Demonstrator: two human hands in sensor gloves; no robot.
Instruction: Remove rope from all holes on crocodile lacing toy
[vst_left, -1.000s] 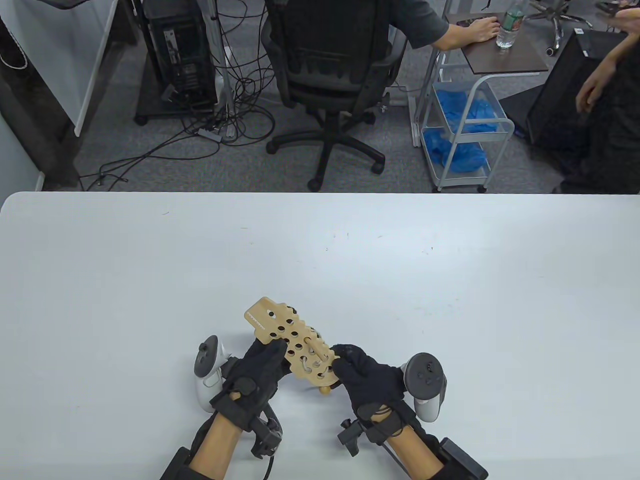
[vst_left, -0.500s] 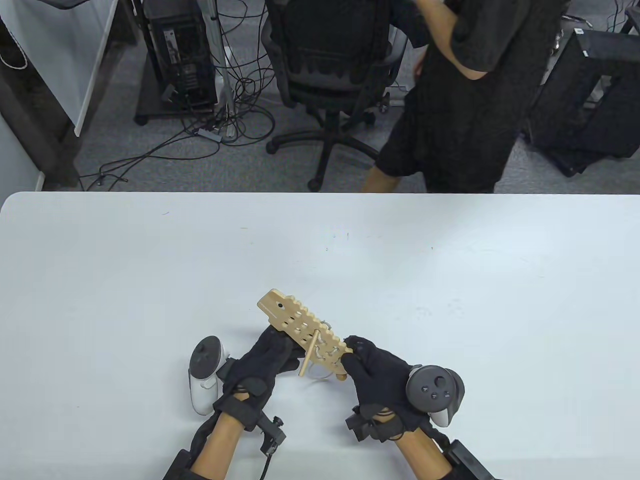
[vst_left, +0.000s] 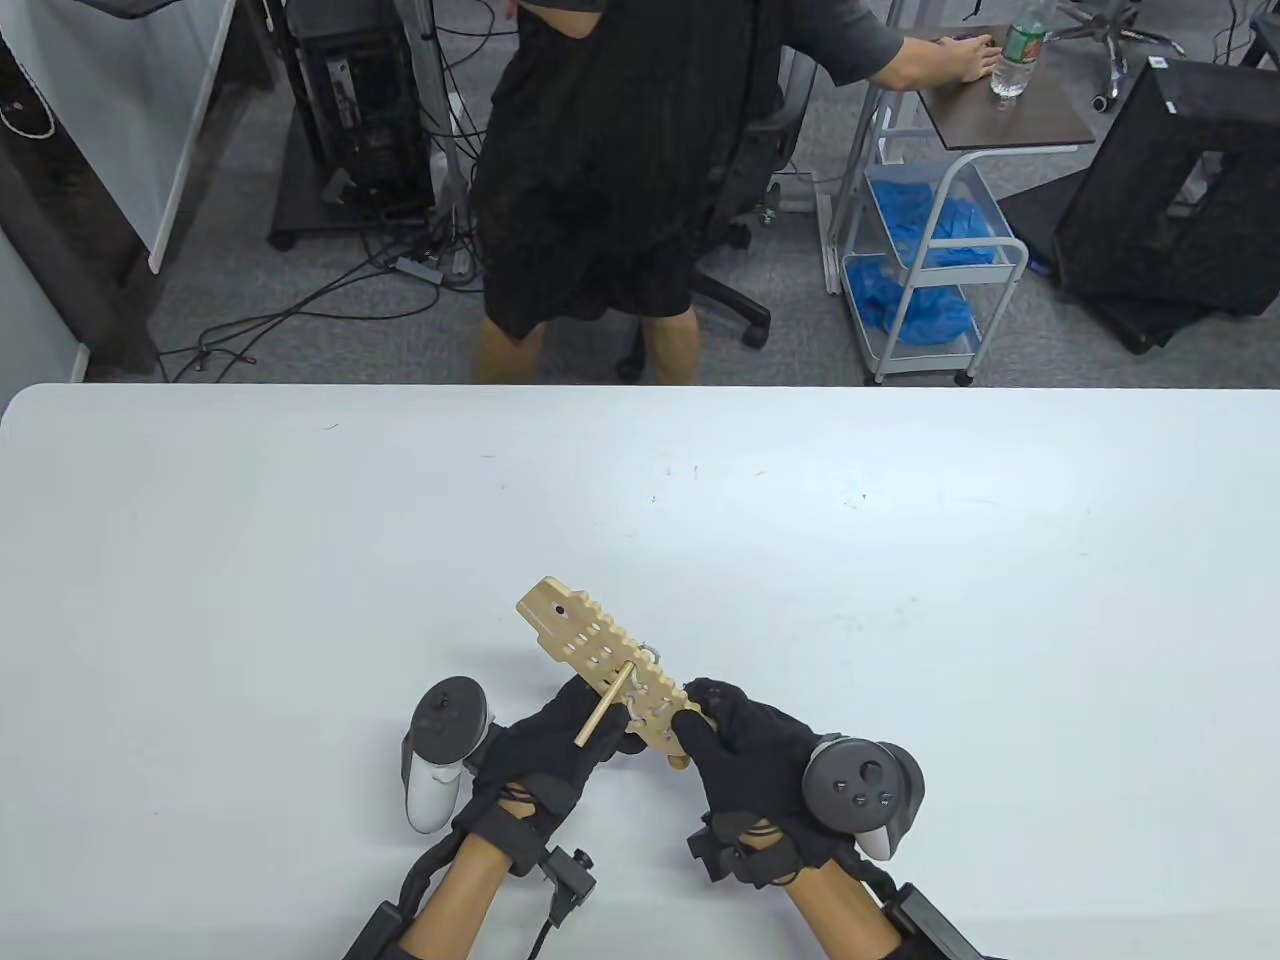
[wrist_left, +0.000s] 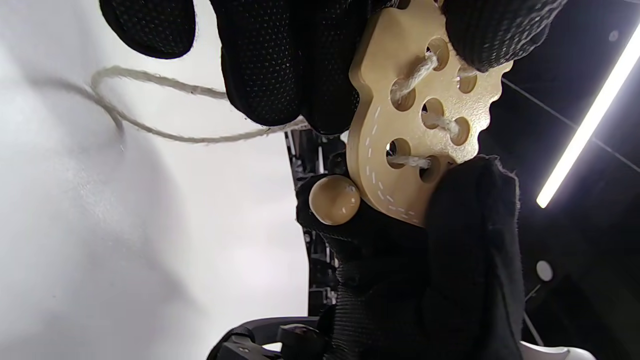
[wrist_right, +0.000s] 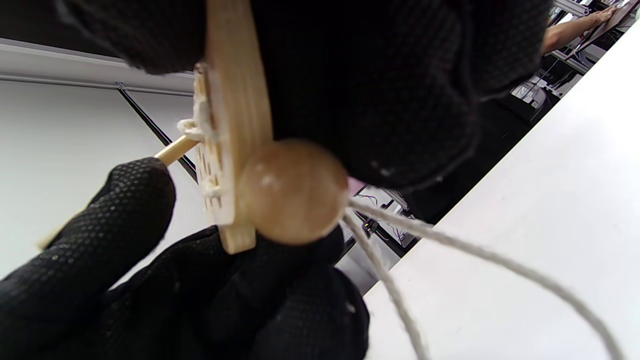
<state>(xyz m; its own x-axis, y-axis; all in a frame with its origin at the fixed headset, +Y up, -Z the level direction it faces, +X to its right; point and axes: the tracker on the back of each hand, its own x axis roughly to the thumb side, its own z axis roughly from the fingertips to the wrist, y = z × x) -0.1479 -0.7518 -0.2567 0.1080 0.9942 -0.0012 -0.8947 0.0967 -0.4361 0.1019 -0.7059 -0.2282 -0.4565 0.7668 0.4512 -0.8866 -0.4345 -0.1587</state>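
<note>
Crocodile lacing toy (vst_left: 610, 672) is up off the desk (vst_left: 300, 560), held between both hands near the front edge. Right hand (vst_left: 755, 765) pinches the tail end, thumb on one face and fingers on the other, with the round wooden bead (wrist_right: 292, 192) sitting right at that end. Left hand (vst_left: 560, 745) is curled around the wooden threading stick (vst_left: 605, 706), which pokes out of a hole about midway along the board.

So I'd say the unlacing is underway but not far along: the tail-end holes are laced with the white rope (wrist_left: 175, 132), while the holes toward the head look bare. A slack loop of rope hangs down toward the desk. Next move is probably pulling the stick clear so the rope follows through, then feeding it back out of the next hole, keeping the right hand firm so the board doesn't twist.

Toy itself is a flat pale plywood plank, bumpy along one edge, dashed white stitching marks, two rows of round holes.
</note>
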